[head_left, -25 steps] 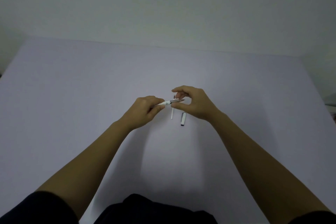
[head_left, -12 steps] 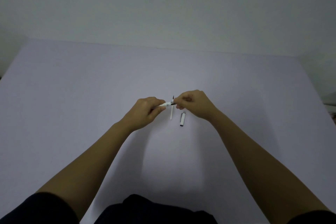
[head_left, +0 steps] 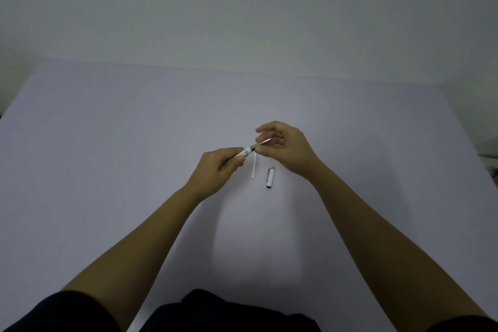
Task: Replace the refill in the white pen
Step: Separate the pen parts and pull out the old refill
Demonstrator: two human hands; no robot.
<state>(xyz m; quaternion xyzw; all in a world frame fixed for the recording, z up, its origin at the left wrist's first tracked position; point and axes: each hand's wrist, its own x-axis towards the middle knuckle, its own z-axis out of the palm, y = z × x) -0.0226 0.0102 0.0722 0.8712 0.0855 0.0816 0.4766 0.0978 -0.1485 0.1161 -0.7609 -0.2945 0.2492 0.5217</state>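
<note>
My left hand (head_left: 218, 170) grips the white pen barrel (head_left: 244, 153) and holds it slanting up to the right above the table. My right hand (head_left: 287, 149) meets it at the front end, with thumb and fingers around the dark metallic tip section (head_left: 265, 141) and the index finger lifted. A thin white refill (head_left: 253, 167) lies on the table just below the pen. The white pen cap (head_left: 270, 177) with its dark end lies to the right of that refill, below my right wrist.
The pale lilac table (head_left: 107, 156) runs back to a plain wall. Some objects show past the table's right edge (head_left: 489, 153). My dark clothing (head_left: 229, 312) fills the bottom of the view.
My right hand closed over the pen's tip half a second ago; its fingers have since spread and shifted up, so the tip shows again. The left hand stayed put, and refill and cap lie unmoved.
</note>
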